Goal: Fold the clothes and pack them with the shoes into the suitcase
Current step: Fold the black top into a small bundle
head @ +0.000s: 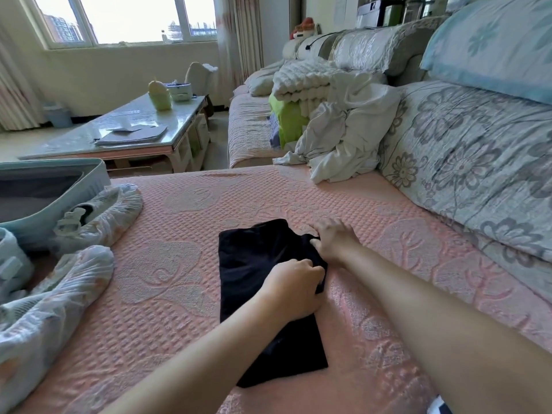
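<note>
the black garment (254,264) lies flat on the pink sofa cover (167,264), already narrowed to a long strip whose long axis runs from the far side toward the person, its near end swung a little to the right. both hands sit on the same long edge, the right-hand one: the left hand (294,283) has its fingers curled over that edge about halfway along and grips the cloth, while the right hand (333,239) pinches the far corner of the same edge between thumb and fingers (the fingertips are blurred, so how deep the pinch goes is unclear). the 2 grips lie close together, and the rest of the strip stretches away to the left of them and back toward the person. judging from this, the coming move turns on carrying that held edge leftward across the strip, or bringing the far end down along the axis toward the near end. the open suitcase (59,180) stands well apart at the far left with the shoes (98,216) in pale covers beside it, so the left hand is the nearer one for packing. more white clothes (343,138) wait unfolded far right.
</note>
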A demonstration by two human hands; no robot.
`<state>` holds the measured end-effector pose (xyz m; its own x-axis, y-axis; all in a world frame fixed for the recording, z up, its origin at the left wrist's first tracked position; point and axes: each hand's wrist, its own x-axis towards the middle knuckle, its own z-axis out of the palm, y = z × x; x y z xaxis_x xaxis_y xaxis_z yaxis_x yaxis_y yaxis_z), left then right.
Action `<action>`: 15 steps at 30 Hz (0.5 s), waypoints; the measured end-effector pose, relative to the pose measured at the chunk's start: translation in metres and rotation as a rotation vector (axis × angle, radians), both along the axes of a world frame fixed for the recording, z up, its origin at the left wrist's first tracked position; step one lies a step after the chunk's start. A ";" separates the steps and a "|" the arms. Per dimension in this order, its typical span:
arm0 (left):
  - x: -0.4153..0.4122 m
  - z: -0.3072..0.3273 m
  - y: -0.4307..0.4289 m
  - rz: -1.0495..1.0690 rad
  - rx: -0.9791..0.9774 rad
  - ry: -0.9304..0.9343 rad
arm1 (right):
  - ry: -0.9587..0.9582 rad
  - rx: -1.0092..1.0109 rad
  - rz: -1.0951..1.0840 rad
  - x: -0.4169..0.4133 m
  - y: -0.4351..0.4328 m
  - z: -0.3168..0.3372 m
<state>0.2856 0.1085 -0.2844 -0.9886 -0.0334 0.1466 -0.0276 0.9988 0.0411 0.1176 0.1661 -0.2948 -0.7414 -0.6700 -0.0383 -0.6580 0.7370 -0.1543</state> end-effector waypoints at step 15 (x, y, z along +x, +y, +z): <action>0.055 0.018 -0.042 0.501 0.680 0.111 | -0.324 -0.225 -0.236 0.028 -0.027 0.035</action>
<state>0.3403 0.0667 -0.2664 -0.8147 -0.5791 0.0312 -0.4204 0.6268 0.6560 0.1458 0.1387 -0.2603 -0.8482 -0.5028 -0.1664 -0.3678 0.7852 -0.4982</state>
